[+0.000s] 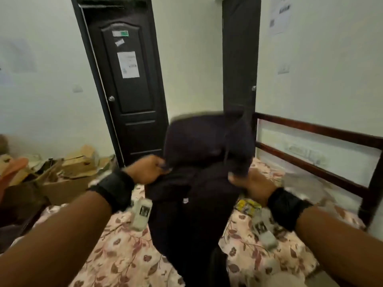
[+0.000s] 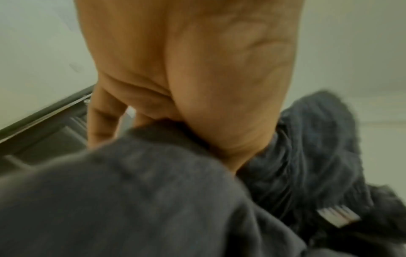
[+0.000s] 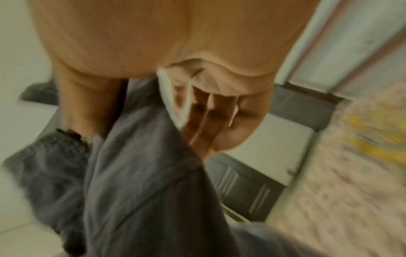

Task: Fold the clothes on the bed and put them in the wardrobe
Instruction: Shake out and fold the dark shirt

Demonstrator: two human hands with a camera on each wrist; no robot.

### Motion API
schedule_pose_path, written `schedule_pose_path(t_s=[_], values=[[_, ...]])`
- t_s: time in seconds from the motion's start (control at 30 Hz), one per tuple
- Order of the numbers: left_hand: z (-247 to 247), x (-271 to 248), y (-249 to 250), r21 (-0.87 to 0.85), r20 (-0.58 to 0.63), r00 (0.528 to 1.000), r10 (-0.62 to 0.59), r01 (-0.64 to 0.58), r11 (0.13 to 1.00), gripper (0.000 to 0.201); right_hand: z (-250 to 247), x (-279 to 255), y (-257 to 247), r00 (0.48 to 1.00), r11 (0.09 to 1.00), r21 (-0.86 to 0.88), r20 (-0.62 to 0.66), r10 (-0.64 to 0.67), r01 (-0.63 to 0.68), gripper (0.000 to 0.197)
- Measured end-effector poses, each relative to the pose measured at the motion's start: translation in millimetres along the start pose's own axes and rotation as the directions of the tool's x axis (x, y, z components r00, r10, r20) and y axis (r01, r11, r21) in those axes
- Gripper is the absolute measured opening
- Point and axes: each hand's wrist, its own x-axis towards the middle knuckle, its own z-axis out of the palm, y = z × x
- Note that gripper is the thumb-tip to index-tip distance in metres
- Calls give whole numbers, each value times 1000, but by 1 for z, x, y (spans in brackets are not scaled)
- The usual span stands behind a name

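Note:
A dark hooded garment (image 1: 199, 183) hangs in the air above the bed (image 1: 124, 255), blurred by motion, its hood flung up and its body trailing down to the floral sheet. My left hand (image 1: 148, 169) grips its left shoulder, and my right hand (image 1: 249, 181) pinches the right shoulder. In the left wrist view the grey cloth (image 2: 142, 200) bunches under my left hand (image 2: 153, 121). The right wrist view shows my right hand (image 3: 153, 107) with the thumb pressed on the fabric (image 3: 136, 173) and the other fingers (image 3: 211, 121) curled behind it.
A dark wooden bed frame (image 1: 319, 156) runs along the right wall. A black door (image 1: 128, 90) stands ahead, a second dark door (image 1: 240, 59) to its right. Cardboard boxes (image 1: 62, 172) pile up at the left. A yellow packet (image 1: 247, 206) lies on the sheet.

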Motion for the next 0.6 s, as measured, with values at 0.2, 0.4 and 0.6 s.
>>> schedule_pose_path(t_s=[0.2, 0.4, 0.6], values=[[-5, -18, -60, -102, -202, 955, -218, 201, 974, 28, -23, 3, 6, 970, 946, -227, 21, 244, -233, 16], [-119, -40, -33, -195, -29, 999, -24, 18, 981, 45, -108, 44, -107, 999, 806, -590, -31, 39, -50, 45], [-107, -86, -127, -233, 494, 869, -44, 181, 956, 38, -148, 5, -96, 872, 803, -572, 293, 391, -167, 45]])
